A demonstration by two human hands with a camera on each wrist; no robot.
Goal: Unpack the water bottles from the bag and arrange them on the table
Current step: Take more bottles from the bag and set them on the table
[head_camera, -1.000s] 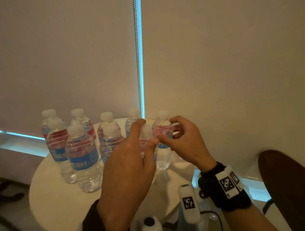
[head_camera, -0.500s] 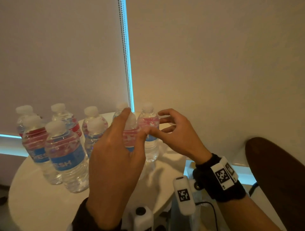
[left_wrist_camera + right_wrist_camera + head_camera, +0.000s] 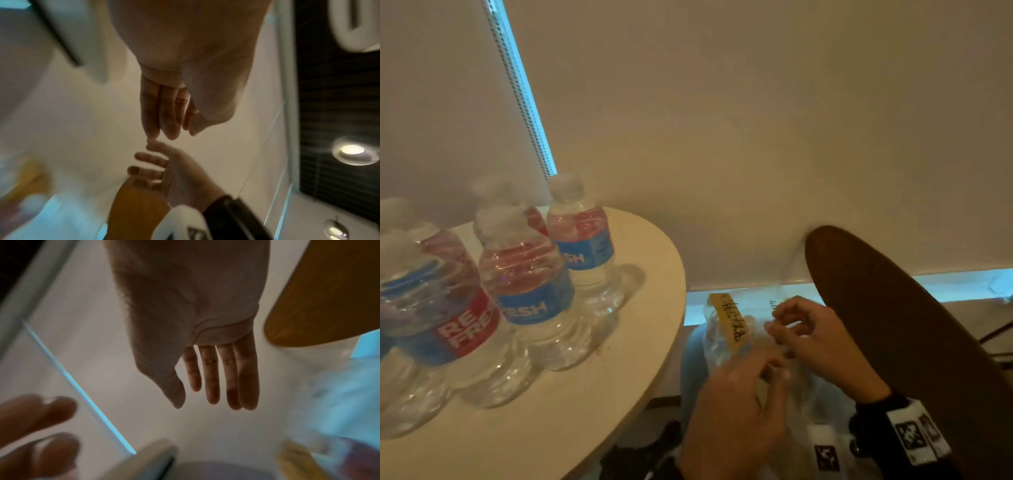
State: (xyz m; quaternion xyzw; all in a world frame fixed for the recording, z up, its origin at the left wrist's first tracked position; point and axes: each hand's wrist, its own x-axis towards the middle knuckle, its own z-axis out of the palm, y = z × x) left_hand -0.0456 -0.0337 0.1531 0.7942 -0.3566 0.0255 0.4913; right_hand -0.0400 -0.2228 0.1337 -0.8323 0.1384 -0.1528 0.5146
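Several clear water bottles with red and blue labels stand together on the round white table (image 3: 592, 394); the nearest ones are a right-hand bottle (image 3: 582, 240) and a front bottle (image 3: 527, 284). To the right of the table, lower down, sits a clear plastic bag (image 3: 717, 346) with a yellow strip (image 3: 729, 320). My left hand (image 3: 767, 370) and right hand (image 3: 780, 322) hover over the bag's top. Their fingers are loosely bent in the head view and straight in the left wrist view (image 3: 174, 133) and the right wrist view (image 3: 209, 404). Both hands hold nothing.
A dark brown rounded chair back (image 3: 893, 325) rises just right of my right hand. A pale roller blind fills the background, with a bright window strip (image 3: 962, 284) below it. The table's rim (image 3: 678, 308) is close to the left of the bag.
Both hands have left the bottles on the table and dropped down right to the plastic bag. The view has swung right, so the bottles now sit at the left edge.
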